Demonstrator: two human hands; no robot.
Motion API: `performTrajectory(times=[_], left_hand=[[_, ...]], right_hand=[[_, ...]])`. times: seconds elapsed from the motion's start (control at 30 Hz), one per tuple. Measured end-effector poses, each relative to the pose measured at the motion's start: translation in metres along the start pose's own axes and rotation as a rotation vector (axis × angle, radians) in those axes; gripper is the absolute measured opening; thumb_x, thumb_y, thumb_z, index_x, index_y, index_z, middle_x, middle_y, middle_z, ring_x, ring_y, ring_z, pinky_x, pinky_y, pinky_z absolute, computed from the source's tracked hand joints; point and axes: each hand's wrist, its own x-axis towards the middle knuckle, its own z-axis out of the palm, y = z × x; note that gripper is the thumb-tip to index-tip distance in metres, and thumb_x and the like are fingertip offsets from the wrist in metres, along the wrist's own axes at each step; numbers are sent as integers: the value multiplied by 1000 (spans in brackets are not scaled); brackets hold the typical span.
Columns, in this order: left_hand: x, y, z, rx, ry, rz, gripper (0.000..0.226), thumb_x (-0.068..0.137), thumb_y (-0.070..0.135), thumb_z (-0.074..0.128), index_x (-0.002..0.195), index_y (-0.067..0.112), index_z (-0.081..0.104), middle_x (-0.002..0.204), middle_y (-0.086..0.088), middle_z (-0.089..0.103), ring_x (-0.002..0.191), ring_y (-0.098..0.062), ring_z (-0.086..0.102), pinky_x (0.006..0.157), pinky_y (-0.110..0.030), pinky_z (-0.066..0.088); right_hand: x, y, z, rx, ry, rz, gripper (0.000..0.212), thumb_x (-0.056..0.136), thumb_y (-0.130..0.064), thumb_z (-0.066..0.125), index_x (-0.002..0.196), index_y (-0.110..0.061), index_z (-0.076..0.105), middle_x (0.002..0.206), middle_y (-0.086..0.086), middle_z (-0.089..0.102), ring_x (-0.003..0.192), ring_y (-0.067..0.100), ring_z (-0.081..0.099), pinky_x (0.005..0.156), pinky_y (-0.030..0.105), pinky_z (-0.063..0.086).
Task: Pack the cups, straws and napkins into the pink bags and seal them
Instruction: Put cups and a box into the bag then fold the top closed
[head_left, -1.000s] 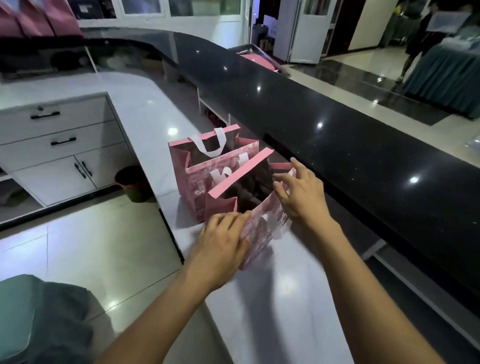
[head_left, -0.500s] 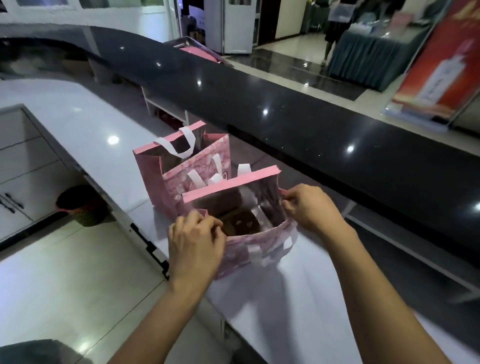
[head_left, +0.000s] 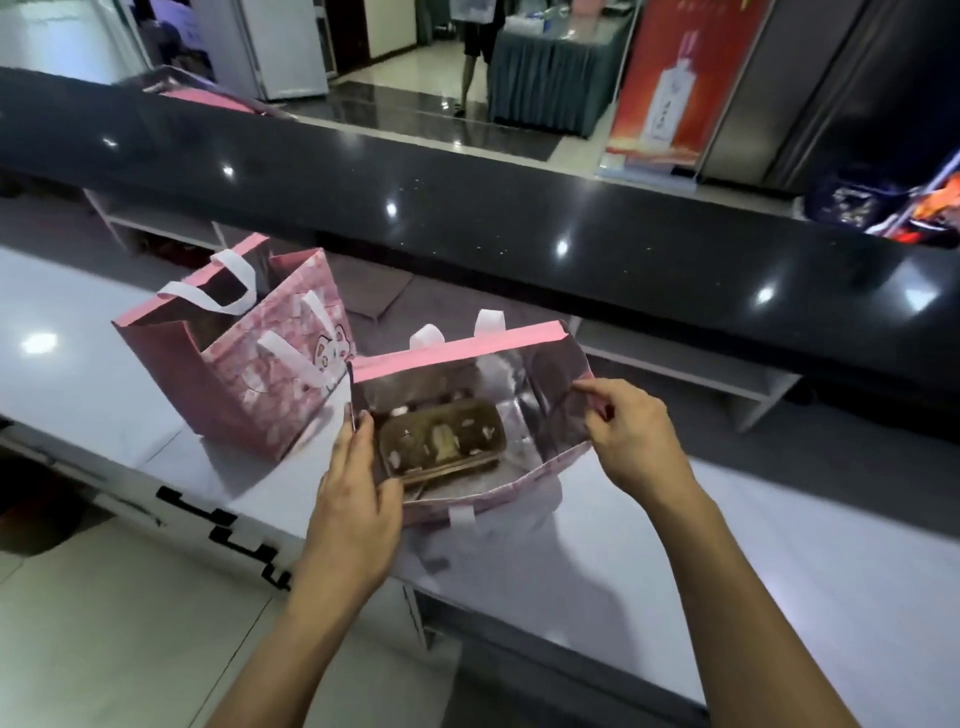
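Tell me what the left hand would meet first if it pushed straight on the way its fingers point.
Probably the near bag's left side wall, which the left hand already pinches; beyond that, perhaps the second pink bag, though depth is unclear.

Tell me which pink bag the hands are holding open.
The near bag, gripped by the left hand and right hand. The far bag stands untouched.

Two pink bags (head_left: 244, 364) (head_left: 519, 364) on the counter — two hands (head_left: 353, 499) (head_left: 631, 436) — one brown tray (head_left: 441, 436) inside.
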Motion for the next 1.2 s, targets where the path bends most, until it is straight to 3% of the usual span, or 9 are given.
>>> performTrajectory(times=[0.13,0.37,0.5,0.6,0.7,0.8,0.97,1.1,1.2], left_hand=[[-21,33,22,-77,-74,60,65,102,13,45,158,23,15,167,6,10,134,8,9,111,-19,12],[-80,115,92,-224,-202,164,63,104,14,45,158,29,16,164,15,13,137,4,17,109,-23,22],[-123,161,141,-221,-292,210,70,101,7,48,157,34,15,146,31,12,130,8,17,104,-20,21],[-153,196,175,-221,-339,248,74,99,5,50,157,35,14,143,32,12,129,8,18,110,-24,26],[-181,226,207,-218,-371,308,77,98,4,53,154,39,15,141,34,11,127,9,19,106,-21,24],[-201,250,233,-214,-414,341,76,97,5,54,155,37,15,145,32,10,129,10,17,108,-19,22],[-211,288,273,-207,-478,378,76,97,7,55,158,29,16,153,26,14,133,9,19,107,-16,23],[-203,320,306,-216,-494,381,76,97,12,57,158,30,16,164,13,14,147,-12,24,114,-35,32],[-193,345,333,-237,-503,398,76,97,14,57,158,32,16,165,13,13,148,-12,23,114,-38,34]], right_hand=[[-37,30,-37,68,83,57,38,95,-13,58,131,-22,64,126,-2,66,109,16,62,94,29,49],[-108,114,-117,114,180,148,43,94,-7,57,135,-20,61,133,-2,62,102,6,53,90,20,43],[-149,171,-165,100,229,205,43,95,-10,57,136,-22,60,129,-1,62,102,9,51,90,23,45],[-178,213,-197,91,263,224,43,94,-10,59,136,-20,60,125,0,63,100,10,54,89,23,47],[-203,254,-225,58,278,261,44,94,-13,58,136,-22,59,123,-3,64,106,16,56,94,33,51],[-220,288,-249,47,300,305,45,92,-17,56,136,-26,58,123,-5,64,108,20,56,95,43,51],[-229,337,-284,55,346,365,45,90,-22,53,134,-26,59,121,-4,64,111,22,57,98,42,49],[-216,377,-315,33,380,402,44,90,-20,55,134,-24,59,127,-2,63,116,20,56,102,39,46],[-197,405,-337,30,391,416,44,90,-16,55,134,-20,60,124,1,64,116,20,57,102,37,46]])
